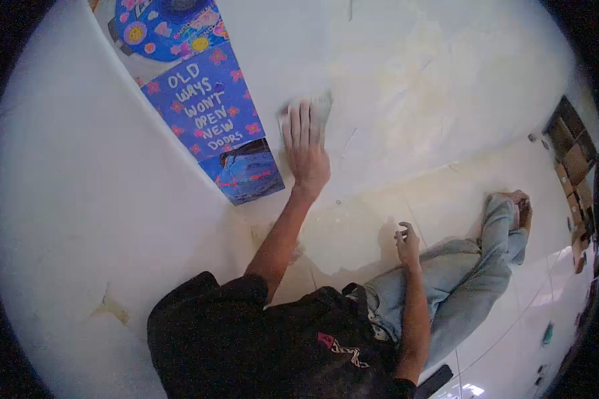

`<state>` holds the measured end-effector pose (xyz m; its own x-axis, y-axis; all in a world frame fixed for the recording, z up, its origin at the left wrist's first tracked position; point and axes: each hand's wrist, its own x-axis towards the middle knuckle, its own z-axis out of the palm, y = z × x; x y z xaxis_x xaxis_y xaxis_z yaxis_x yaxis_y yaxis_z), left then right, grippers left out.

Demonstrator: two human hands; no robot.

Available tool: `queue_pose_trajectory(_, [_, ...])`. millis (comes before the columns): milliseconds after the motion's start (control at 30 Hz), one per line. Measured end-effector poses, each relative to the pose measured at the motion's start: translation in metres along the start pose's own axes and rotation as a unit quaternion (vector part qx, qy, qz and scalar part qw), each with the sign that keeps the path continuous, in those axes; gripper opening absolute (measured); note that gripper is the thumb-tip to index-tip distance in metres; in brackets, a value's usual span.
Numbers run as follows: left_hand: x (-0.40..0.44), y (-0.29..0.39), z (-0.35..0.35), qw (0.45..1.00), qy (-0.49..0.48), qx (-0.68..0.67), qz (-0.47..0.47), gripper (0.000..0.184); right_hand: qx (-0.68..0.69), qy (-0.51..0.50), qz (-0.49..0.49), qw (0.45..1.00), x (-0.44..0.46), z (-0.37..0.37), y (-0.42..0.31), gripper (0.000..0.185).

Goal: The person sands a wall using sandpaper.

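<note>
"Left to right?"

"Lettered blue panel [203, 100]; right of it, left hand [307, 149], grip flat, fingers nearly together, over a greyish pad [325, 105] against a white surface [419, 86]."

"Farther right?"

"Right hand [408, 247], grip loosely curled, near jeans-clad legs [472, 286]."

blue panels [203, 103] with pink flowers and white lettering, black shirt [246, 339].

From my head, the one wide, round-edged view looks steeply down across my black shirt [266, 339], close at the bottom edge. It faces the pale wall [406, 86] at the top and runs along my jeans [446, 266] to my feet [522, 207], farther off at the right.
</note>
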<state>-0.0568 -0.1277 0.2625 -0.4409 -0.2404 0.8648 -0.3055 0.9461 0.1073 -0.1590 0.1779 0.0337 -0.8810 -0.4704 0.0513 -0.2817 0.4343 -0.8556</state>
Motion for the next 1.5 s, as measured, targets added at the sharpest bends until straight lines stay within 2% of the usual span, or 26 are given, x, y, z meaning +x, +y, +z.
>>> queue_pose_trajectory(67, [-0.024,0.003,0.01,0.996,-0.058,-0.022,-0.071,0.065,-0.014,0.009,-0.011,1.0,-0.003,-0.001,-0.002,0.031])
queue_pose_trajectory(200, [0.014,0.011,-0.002,0.995,-0.07,0.025,-0.064,0.066,-0.031,0.011,-0.003,0.999,0.0,0.002,0.005,0.031])
queue_pose_trajectory(267, [0.048,0.016,-0.014,1.0,-0.006,0.027,0.013,0.066,-0.023,0.008,-0.016,1.0,-0.002,-0.001,0.001,0.031])
queue_pose_trajectory(367, [0.067,0.024,-0.019,1.0,0.019,-0.023,-0.006,0.065,-0.017,0.01,-0.031,0.999,-0.002,-0.001,0.0,0.031])
queue_pose_trajectory(667, [-0.016,0.003,0.008,0.997,-0.006,0.053,-0.046,0.061,-0.034,0.015,-0.03,0.999,0.0,0.001,0.008,0.032])
queue_pose_trajectory(800, [0.025,0.005,-0.003,0.997,-0.032,0.062,-0.032,0.063,-0.047,0.014,-0.039,0.998,0.001,0.005,0.016,0.033])
queue_pose_trajectory(867, [0.053,0.016,-0.01,0.98,-0.063,0.188,-0.022,0.064,0.015,0.01,-0.004,1.0,0.002,0.006,0.012,0.036])
queue_pose_trajectory(900, [0.063,0.023,-0.015,0.908,-0.127,0.399,-0.009,0.061,0.119,-0.011,0.009,0.993,0.011,0.021,0.046,0.038])
queue_pose_trajectory(933, [0.07,0.032,-0.02,0.916,-0.142,0.372,-0.045,0.06,0.22,-0.019,0.02,0.975,0.017,0.03,0.082,0.039])
queue_pose_trajectory(967, [0.064,0.016,-0.004,0.997,0.047,0.061,-0.02,0.058,0.0,-0.019,-0.079,0.997,-0.006,0.002,0.02,0.042])
queue_pose_trajectory(1000, [0.06,0.015,-0.005,0.998,0.053,-0.009,-0.023,0.054,0.099,-0.031,0.039,0.994,-0.003,0.008,0.024,0.041])
queue_pose_trajectory(1033, [0.055,0.002,0.005,0.996,0.066,0.055,0.011,0.051,-0.008,-0.008,0.007,1.0,-0.006,0.006,0.014,0.039])
queue_pose_trajectory(1067, [0.055,0.01,-0.001,0.996,0.07,0.009,0.046,0.052,-0.025,-0.023,-0.015,0.999,-0.003,0.0,0.014,0.035])
queue_pose_trajectory(1100, [0.051,0.016,-0.011,0.994,0.073,-0.031,0.08,0.053,0.006,0.014,-0.033,0.999,-0.003,0.006,0.018,0.033])
queue_pose_trajectory(1167, [0.027,0.006,0.0,0.997,0.044,0.051,0.049,0.051,-0.041,0.029,0.01,0.999,-0.005,0.001,0.01,0.033])
queue_pose_trajectory(1233, [0.013,0.011,-0.003,0.998,0.044,0.025,0.039,0.051,-0.037,-0.017,0.002,0.999,-0.006,-0.005,-0.001,0.033])
queue_pose_trajectory(1367, [-0.003,0.011,-0.001,0.998,0.054,0.005,0.022,0.051,-0.058,-0.017,0.029,0.998,-0.01,-0.006,-0.009,0.032])
queue_pose_trajectory(1500, [-0.002,0.012,-0.001,0.997,0.065,0.016,0.038,0.052,-0.057,0.003,0.004,0.998,-0.012,-0.002,-0.004,0.03])
